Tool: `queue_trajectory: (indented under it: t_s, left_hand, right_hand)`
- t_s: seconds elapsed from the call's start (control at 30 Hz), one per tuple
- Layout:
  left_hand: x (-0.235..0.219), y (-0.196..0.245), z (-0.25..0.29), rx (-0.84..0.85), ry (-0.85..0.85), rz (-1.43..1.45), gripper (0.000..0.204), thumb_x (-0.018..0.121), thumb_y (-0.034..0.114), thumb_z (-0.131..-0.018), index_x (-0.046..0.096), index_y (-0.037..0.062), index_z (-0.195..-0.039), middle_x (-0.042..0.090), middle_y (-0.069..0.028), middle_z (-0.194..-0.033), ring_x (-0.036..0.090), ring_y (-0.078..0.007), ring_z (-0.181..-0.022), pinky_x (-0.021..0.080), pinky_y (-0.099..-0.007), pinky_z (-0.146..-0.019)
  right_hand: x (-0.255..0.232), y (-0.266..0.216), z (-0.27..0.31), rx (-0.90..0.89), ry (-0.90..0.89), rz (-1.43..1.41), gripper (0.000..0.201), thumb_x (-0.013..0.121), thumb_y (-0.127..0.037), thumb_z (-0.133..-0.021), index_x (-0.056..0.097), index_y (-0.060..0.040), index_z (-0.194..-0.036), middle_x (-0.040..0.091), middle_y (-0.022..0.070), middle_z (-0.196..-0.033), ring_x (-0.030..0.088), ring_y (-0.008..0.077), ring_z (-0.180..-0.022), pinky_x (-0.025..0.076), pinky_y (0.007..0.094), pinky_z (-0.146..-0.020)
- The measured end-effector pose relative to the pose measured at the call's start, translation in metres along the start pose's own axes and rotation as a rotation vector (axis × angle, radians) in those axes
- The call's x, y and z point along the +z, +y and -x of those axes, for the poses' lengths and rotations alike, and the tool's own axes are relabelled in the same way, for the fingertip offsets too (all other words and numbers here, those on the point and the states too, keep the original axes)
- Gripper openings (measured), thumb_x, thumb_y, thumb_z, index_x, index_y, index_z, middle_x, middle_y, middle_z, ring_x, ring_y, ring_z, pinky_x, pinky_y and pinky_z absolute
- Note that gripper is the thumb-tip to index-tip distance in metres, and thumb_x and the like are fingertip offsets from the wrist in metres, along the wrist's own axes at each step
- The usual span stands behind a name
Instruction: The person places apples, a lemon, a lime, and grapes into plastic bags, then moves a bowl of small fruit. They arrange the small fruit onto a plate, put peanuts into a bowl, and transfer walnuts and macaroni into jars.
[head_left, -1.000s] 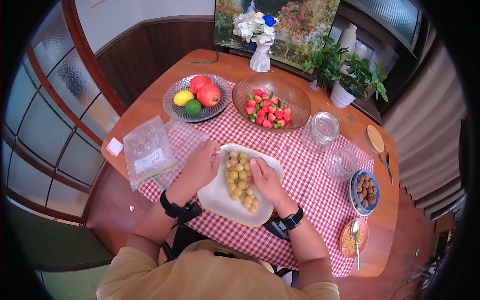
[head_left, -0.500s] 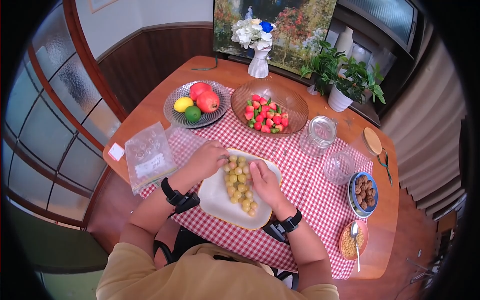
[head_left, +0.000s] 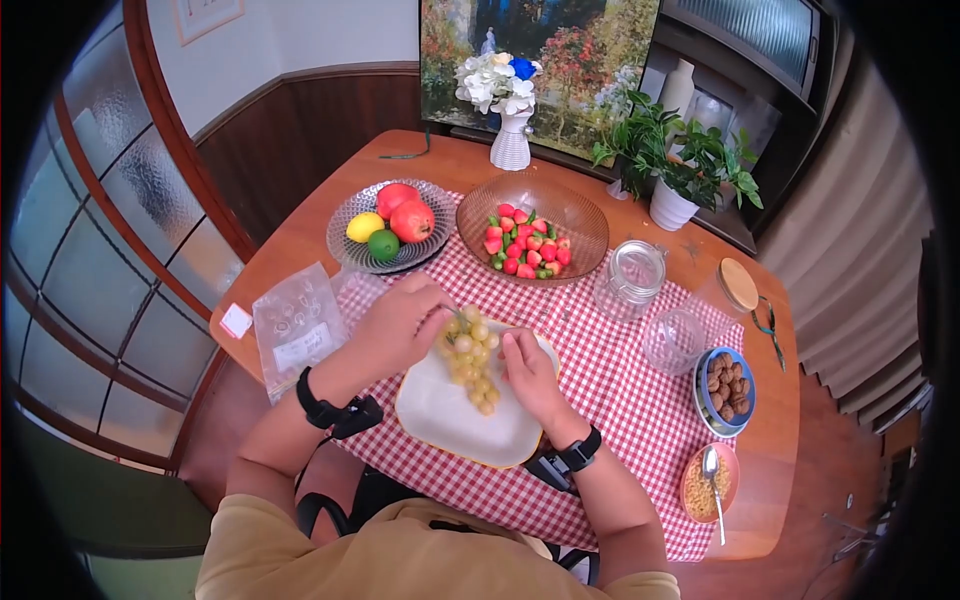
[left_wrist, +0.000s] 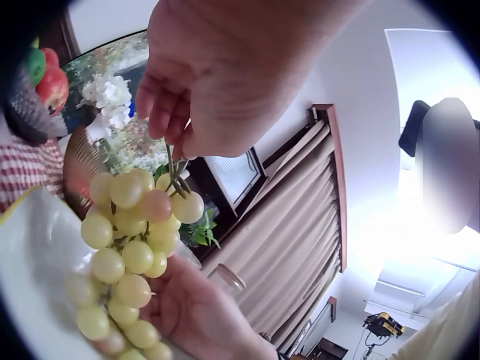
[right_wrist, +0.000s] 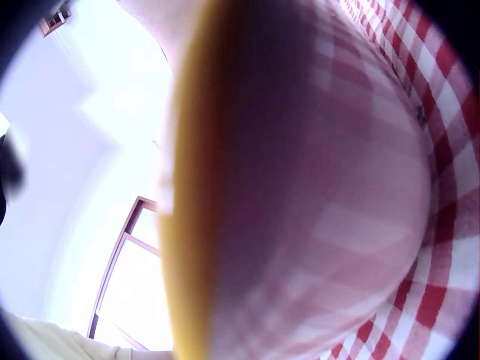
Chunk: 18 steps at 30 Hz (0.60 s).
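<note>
A bunch of pale green grapes (head_left: 470, 355) hangs by its stem over a white, yellow-rimmed dish (head_left: 430, 425). My left hand (head_left: 405, 318) pinches the stem between thumb and fingers, seen closely in the left wrist view, where the hand (left_wrist: 217, 75) is above the grapes (left_wrist: 124, 259). My right hand (head_left: 532, 372) is at the right side of the bunch, over the dish's right part, thumb raised. In the left wrist view, its fingers are partly hidden behind the lower grapes. The dish's yellow rim (right_wrist: 191, 225) and outer wall fill much of the right wrist view.
A zip bag (head_left: 300, 325) lies left, near a glass plate (head_left: 345, 235) of fruit. Ahead stands a brown bowl (head_left: 580, 225) of red fruit. Glass jars (head_left: 632, 282), a blue bowl (head_left: 748, 375) of walnuts and a pink bowl (head_left: 732, 470) with a spoon (head_left: 715, 490) are right.
My left hand has raised the grapes by the stem off the dish, and the bunch now hangs further left. My right hand has stayed beside it. The head view has tilted up slightly.
</note>
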<state>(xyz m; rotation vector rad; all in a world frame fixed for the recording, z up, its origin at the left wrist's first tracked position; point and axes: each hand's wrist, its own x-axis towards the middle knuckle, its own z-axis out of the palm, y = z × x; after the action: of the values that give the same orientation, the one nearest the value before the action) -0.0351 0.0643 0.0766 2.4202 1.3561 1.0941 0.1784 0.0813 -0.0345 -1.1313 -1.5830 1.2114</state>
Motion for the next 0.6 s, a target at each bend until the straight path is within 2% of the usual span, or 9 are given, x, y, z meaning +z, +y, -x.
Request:
queue_trajectory:
  t_s: [0.03,0.1,0.13,0.2,0.3,0.47,0.53,0.57,0.6]
  left_hand:
    - [-0.009,0.004,-0.003,0.001,-0.002,-0.002,0.009,0.063,0.005,-0.080,0.060,0.0015,-0.087,0.057,-0.0140,-0.085,0.058,-0.0316,-0.082,0.047,-0.0395,-0.072]
    - [-0.029,0.006,-0.011,0.051,0.151,-0.103,0.007,0.062,0.004,-0.081,0.059,0.0011,-0.087,0.057,-0.0138,-0.085,0.058,-0.0317,-0.081,0.047,-0.0380,-0.072]
    - [-0.039,0.006,-0.015,0.053,0.148,-0.104,0.007,0.062,0.004,-0.081,0.059,0.0011,-0.087,0.057,-0.0138,-0.085,0.058,-0.0317,-0.081,0.047,-0.0380,-0.072]
    - [-0.061,0.001,-0.026,0.023,0.273,-0.186,0.007,0.060,0.003,-0.082,0.060,0.0009,-0.089,0.057,-0.0131,-0.085,0.059,-0.0294,-0.079,0.048,-0.0357,-0.070]
    - [-0.088,-0.010,-0.042,-0.036,0.356,-0.219,0.007,0.060,0.004,-0.084,0.061,0.0010,-0.091,0.057,-0.0125,-0.084,0.060,-0.0259,-0.075,0.048,-0.0337,-0.066]
    - [-0.118,-0.046,-0.059,-0.134,0.415,-0.346,0.008,0.060,0.009,-0.087,0.061,0.0014,-0.091,0.057,-0.0119,-0.083,0.060,-0.0222,-0.071,0.048,-0.0323,-0.064]
    - [-0.126,-0.065,-0.063,-0.158,0.435,-0.393,0.009,0.060,0.010,-0.088,0.061,0.0017,-0.092,0.057,-0.0120,-0.082,0.060,-0.0221,-0.070,0.048,-0.0324,-0.064]
    - [-0.129,-0.075,-0.065,-0.173,0.437,-0.436,0.010,0.059,0.011,-0.088,0.060,0.0021,-0.091,0.057,-0.0122,-0.082,0.060,-0.0234,-0.069,0.049,-0.0334,-0.065]
    - [-0.131,-0.085,-0.066,-0.188,0.439,-0.479,0.010,0.059,0.012,-0.088,0.060,0.0024,-0.090,0.057,-0.0125,-0.082,0.060,-0.0246,-0.069,0.049,-0.0344,-0.065]
  right_hand:
    - [0.000,0.000,0.000,-0.006,-0.001,-0.004,0.027,0.045,-0.029,-0.100,0.053,-0.0032,-0.101,0.056,0.0082,-0.073,0.054,0.0164,-0.068,0.045,0.0318,-0.065]
    - [0.000,0.001,0.000,-0.014,0.004,-0.001,0.027,0.045,-0.029,-0.100,0.053,-0.0033,-0.101,0.056,0.0082,-0.073,0.054,0.0163,-0.068,0.045,0.0316,-0.065]
    - [0.000,0.002,0.000,-0.024,0.007,0.004,0.028,0.044,-0.030,-0.100,0.053,-0.0034,-0.101,0.056,0.0082,-0.074,0.054,0.0162,-0.068,0.045,0.0314,-0.065]
    - [0.000,-0.002,0.001,-0.013,0.003,-0.002,0.028,0.045,-0.030,-0.100,0.053,-0.0034,-0.101,0.056,0.0087,-0.074,0.055,0.0167,-0.069,0.045,0.0318,-0.066]
    - [-0.001,0.001,0.000,-0.018,0.005,-0.002,0.028,0.045,-0.030,-0.100,0.053,-0.0034,-0.101,0.057,0.0098,-0.076,0.056,0.0181,-0.070,0.046,0.0327,-0.067]
    - [-0.001,0.001,0.001,-0.020,0.003,-0.005,0.028,0.046,-0.030,-0.100,0.053,-0.0032,-0.102,0.059,0.0117,-0.080,0.059,0.0206,-0.074,0.046,0.0337,-0.070]
    - [-0.001,0.005,0.000,-0.059,-0.020,0.011,0.028,0.044,-0.031,-0.101,0.052,-0.0041,-0.103,0.054,0.0021,-0.082,0.052,0.0088,-0.067,0.045,0.0232,-0.062]
    - [-0.001,0.004,0.000,-0.061,-0.021,0.011,0.028,0.044,-0.031,-0.101,0.052,-0.0041,-0.103,0.054,0.0021,-0.082,0.052,0.0088,-0.067,0.045,0.0232,-0.062]
    - [-0.001,0.001,0.001,-0.030,-0.016,0.007,0.029,0.045,-0.031,-0.100,0.053,-0.0034,-0.103,0.057,0.0072,-0.082,0.056,0.0149,-0.072,0.046,0.0281,-0.067]
